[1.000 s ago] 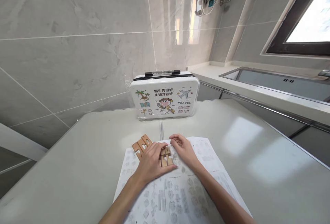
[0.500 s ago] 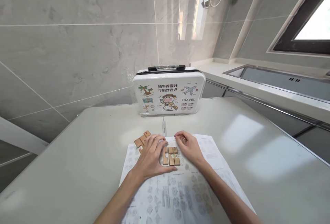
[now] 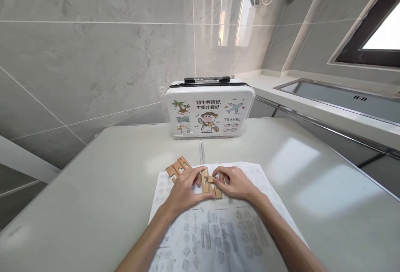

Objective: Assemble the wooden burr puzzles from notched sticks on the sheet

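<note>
Other wooden pieces (image 3: 178, 167) lie at 11 o'clock of the left hand (image 3: 186, 186), which seems to clasp the wooden cluster (image 3: 205, 183) at its 3 o'clock, while the right hand (image 3: 233, 182) pinches the cluster's right side, where uneven pressure could, I judge, skew the joints.

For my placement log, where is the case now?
In the head view, the case stands just right of centre on the table, beyond the paper and wooden pieces.

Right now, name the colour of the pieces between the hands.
The pieces are light tan, clearest in head view.
</note>
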The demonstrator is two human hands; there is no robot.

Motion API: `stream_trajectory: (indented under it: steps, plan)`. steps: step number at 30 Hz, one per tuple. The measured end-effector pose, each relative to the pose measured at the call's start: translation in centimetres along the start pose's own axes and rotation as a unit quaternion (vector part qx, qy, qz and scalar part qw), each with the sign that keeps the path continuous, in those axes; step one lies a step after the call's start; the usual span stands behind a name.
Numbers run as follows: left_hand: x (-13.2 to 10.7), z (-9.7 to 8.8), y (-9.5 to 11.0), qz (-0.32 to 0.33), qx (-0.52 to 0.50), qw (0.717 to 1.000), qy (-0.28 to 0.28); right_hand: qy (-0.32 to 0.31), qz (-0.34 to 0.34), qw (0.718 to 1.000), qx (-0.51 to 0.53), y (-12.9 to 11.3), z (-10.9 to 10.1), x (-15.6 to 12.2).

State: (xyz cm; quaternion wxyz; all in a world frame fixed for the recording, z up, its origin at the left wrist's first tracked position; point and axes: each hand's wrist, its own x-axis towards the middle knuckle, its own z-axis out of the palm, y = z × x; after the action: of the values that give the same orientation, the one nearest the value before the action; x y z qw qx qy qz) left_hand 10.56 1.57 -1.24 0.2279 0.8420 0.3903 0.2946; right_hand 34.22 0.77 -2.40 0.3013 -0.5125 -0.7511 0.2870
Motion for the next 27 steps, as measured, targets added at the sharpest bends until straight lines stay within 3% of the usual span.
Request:
stream_trajectory:
  steps: [2,5,11,18,23,27]
  plan:
    - [-0.3,0.9,0.5,-0.065,-0.057,0.996,-0.007,-0.008,0.002,1.0,0.001,0.1,-0.2,0.0]
    - [-0.5,1.8,1.2,-0.11,-0.105,0.988,-0.039,-0.021,0.005,1.0,0.009,0.2,-0.4,0.0]
    - [-0.3,1.9,1.7,-0.151,-0.157,0.975,-0.032,-0.022,0.026,0.998,0.049,0.8,-0.5,0.2]
    - [0.1,1.8,1.9,-0.178,-0.197,0.964,0.008,-0.009,0.06,0.987,0.15,1.4,-2.0,0.3]
    - [0.1,1.9,1.9,-0.183,-0.197,0.963,0.013,-0.024,0.083,0.945,0.317,0.7,-1.5,0.4]
    - [0.1,2.0,1.9,-0.189,-0.197,0.962,0.006,-0.03,0.087,0.934,0.344,0.5,-0.5,0.5]
